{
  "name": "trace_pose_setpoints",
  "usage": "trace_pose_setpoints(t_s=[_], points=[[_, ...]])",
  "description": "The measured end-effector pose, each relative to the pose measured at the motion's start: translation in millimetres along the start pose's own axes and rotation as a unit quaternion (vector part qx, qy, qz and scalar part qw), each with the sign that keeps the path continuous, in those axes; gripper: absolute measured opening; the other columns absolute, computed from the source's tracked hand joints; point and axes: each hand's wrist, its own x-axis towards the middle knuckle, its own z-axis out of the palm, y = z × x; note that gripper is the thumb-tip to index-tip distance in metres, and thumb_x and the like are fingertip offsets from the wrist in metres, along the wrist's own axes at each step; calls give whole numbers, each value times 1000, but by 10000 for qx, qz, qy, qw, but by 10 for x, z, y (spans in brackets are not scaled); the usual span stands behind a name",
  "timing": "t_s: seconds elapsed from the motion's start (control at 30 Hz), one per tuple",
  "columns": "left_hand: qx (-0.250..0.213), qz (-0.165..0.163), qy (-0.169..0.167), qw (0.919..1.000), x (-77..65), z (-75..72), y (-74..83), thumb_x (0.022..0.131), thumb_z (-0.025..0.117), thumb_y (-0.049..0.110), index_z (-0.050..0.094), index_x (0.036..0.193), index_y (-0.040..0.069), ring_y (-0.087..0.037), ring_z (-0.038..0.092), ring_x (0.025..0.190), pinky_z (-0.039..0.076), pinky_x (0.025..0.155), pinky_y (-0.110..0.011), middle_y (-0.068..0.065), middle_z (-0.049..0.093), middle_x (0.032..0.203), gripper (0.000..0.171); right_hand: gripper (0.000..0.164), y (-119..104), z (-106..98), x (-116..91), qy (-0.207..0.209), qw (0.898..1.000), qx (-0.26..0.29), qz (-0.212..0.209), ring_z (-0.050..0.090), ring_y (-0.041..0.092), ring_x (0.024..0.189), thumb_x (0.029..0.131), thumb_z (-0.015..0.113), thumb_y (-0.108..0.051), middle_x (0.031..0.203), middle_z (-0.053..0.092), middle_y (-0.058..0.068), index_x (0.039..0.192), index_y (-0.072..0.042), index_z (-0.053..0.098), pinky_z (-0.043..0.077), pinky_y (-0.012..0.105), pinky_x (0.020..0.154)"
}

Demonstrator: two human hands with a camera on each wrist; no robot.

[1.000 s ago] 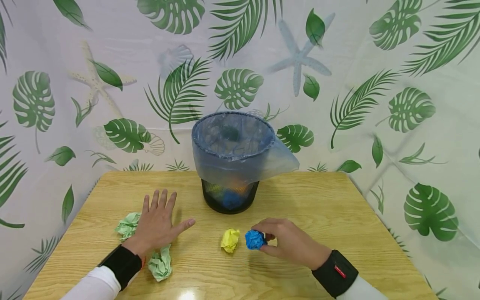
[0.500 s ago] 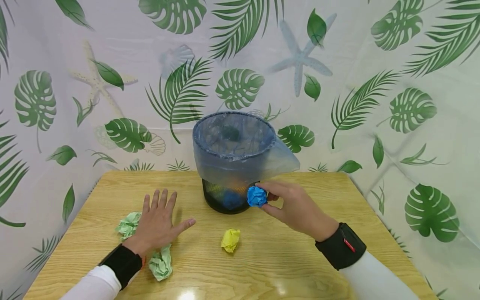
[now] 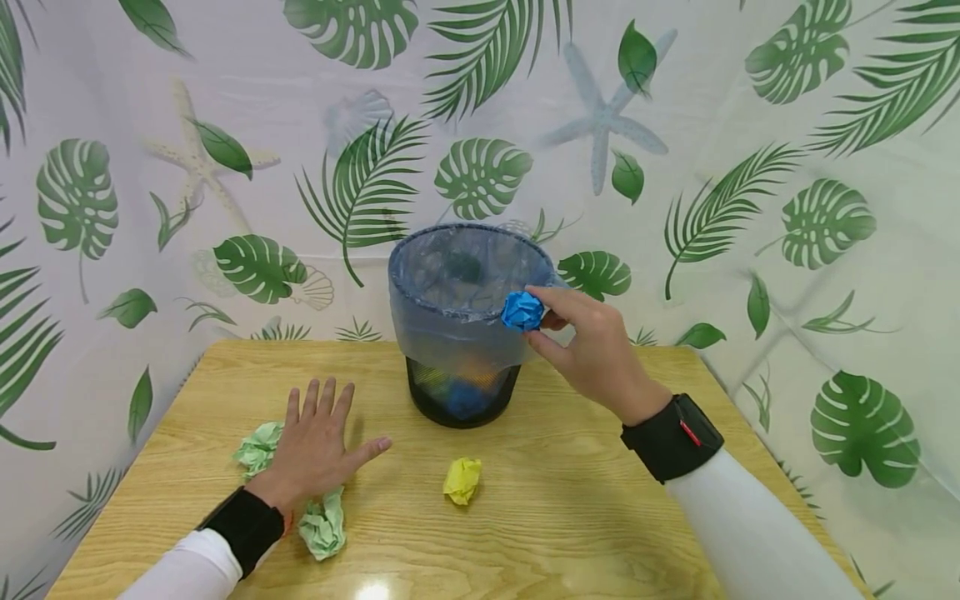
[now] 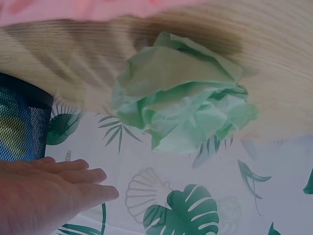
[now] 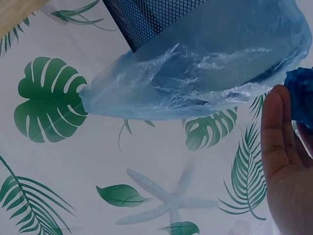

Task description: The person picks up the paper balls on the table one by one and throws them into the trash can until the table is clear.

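My right hand (image 3: 592,346) pinches a crumpled blue paper ball (image 3: 522,312) between thumb and fingers, raised at the right front rim of the waste bin. That black mesh bin (image 3: 420,400) stands at the back of the table, lined with a translucent blue bag (image 3: 457,333) folded over its rim. In the right wrist view the blue ball (image 5: 301,95) shows at the fingertips beside the bag. My left hand (image 3: 315,446) is spread, palm down, over the table's left side. Crumpled pale green paper balls (image 3: 324,525) lie around it; one green ball (image 4: 181,98) fills the left wrist view.
A crumpled yellow paper ball (image 3: 462,481) lies on the wooden table (image 3: 600,517) in front of the bin. Something reddish (image 4: 88,10) is mostly hidden by my left wrist. Coloured paper shows through the bin's mesh. A leaf-patterned sheet (image 3: 750,208) hangs behind the table.
My right hand has lifted the blue paper ball from beside the yellow ball, up and away from me, to the bin's rim. The left hand has stayed in place.
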Motion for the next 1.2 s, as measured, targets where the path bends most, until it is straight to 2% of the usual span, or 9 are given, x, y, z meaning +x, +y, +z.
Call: trace_pose_setpoints(t_s=[0.13, 0.3, 0.57, 0.7, 0.87, 1.0, 1.13, 1.2], points=[[22, 0, -16, 10000, 2, 4, -6, 93, 50, 78, 30, 160, -2, -54, 13, 151, 1, 122, -68, -34, 25, 162, 106, 55, 51, 2, 158, 120, 9997, -71, 203, 67, 28, 87, 85, 84, -1, 118, 69, 20, 135, 6, 63, 60, 40, 78], [59, 8, 2, 10000, 4, 8, -10, 93, 50, 78, 31, 160, -2, -54, 13, 151, 1, 122, -68, -34, 25, 162, 106, 52, 127, 23, 336, 14, 9985, -91, 540, 67, 30, 90, 89, 80, -5, 122, 68, 21, 136, 5, 62, 60, 43, 81], [64, -5, 3, 10000, 6, 12, -17, 93, 50, 78, 31, 159, -2, -54, 13, 151, 1, 122, -69, -34, 25, 161, 106, 50, 198, 130, 530, -506, 9919, -85, 1162, 65, 31, 93, 94, 76, -10, 124, 67, 21, 140, 2, 61, 57, 41, 81], [97, 15, 20, 10000, 12, 4, -14, 93, 50, 77, 32, 159, -2, -54, 14, 151, 2, 122, -69, -34, 26, 161, 105, 52, 215, 187, 607, -825, 9847, -167, 1524, 66, 33, 102, 96, 75, -15, 127, 66, 20, 144, 0, 58, 58, 44, 86], [74, 8, 28, 10000, 20, -4, 0, 93, 50, 78, 31, 159, -3, -54, 13, 151, 3, 122, -69, -34, 26, 161, 106, 60, 238, 240, 656, -1260, 9708, -431, 1995, 61, 38, 119, 98, 72, -26, 133, 64, 22, 149, -1, 52, 54, 50, 98], [62, 0, 35, 10000, 27, 0, 3, 93, 50, 78, 32, 159, -3, -54, 13, 151, 2, 121, -70, -34, 25, 161, 106, 67, 259, 270, 651, -1437, 9611, -563, 2291, 60, 40, 118, 98, 72, -35, 133, 65, 20, 153, -5, 48, 44, 56, 108], [90, -5, 44, 9999, 33, 12, -7, 92, 50, 79, 32, 159, -3, -53, 14, 151, 2, 122, -69, -34, 25, 161, 107, 71, 269, 282, 617, -1467, 9593, -598, 2339, 59, 42, 118, 98, 71, -41, 123, 69, 18, 154, -6, 46, 34, 62, 112], [102, -9, 36, 9999, 34, 19, -13, 92, 49, 79, 32, 159, -3, -53, 14, 152, 2, 122, -69, -34, 25, 161, 107, 70, 268, 284, 593, -1417, 9613, -587, 2287, 56, 43, 123, 99, 69, -42, 122, 69, 19, 154, -5, 47, 34, 61, 112]])
